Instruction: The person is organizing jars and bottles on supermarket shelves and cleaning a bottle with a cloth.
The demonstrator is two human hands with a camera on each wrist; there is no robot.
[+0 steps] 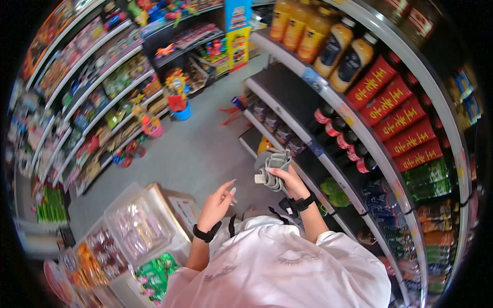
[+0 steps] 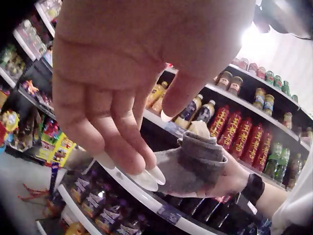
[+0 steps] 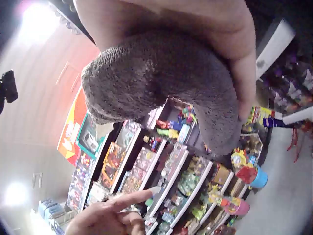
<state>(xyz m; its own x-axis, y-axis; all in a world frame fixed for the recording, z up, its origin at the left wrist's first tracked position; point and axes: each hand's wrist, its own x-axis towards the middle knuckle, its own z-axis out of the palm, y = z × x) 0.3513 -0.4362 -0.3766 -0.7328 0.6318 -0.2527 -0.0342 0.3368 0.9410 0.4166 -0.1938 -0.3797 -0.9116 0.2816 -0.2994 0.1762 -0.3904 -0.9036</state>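
Note:
My right hand (image 1: 294, 180) grips a bunched grey cloth (image 1: 273, 172), thumb across its folded layers. A small pale tag (image 1: 259, 178) sticks out at one side of it. In the right wrist view the cloth (image 3: 156, 78) shows a fuzzy weave and droops at one end below the hand (image 3: 195, 19). My left hand (image 1: 214, 208) is held in the air to the left of the cloth, holding nothing, fingers loosely bent with long pale nails. Seen from the left wrist, its fingertips overlap the edge of the cloth (image 2: 195, 164).
A drinks shelf (image 1: 287, 56) curves along my right, with red cartons (image 1: 393, 110) and juice bottles (image 1: 313, 31). Shelves of packaged goods (image 1: 97, 66) line the left. Plastic tubs of snacks (image 1: 136, 226) stand near my left elbow. Grey floor (image 1: 205, 133) lies between.

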